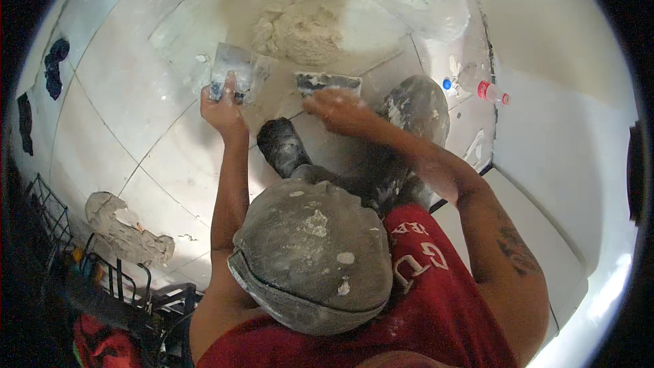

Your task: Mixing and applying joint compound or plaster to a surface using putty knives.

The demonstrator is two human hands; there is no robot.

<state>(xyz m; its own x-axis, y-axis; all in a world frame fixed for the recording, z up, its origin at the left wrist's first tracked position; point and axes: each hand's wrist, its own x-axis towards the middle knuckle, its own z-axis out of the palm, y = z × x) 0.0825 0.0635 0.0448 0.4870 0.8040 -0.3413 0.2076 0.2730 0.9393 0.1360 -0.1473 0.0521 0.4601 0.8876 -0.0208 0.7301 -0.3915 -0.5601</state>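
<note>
On both scrapers (231, 60) (330, 82), closed fingers (231, 83) (313, 102)

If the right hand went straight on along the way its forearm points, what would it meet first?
Probably the flat blade held in the left hand, up and to the left of the right hand in the picture. Depth is unclear, so it might pass above it.
</note>
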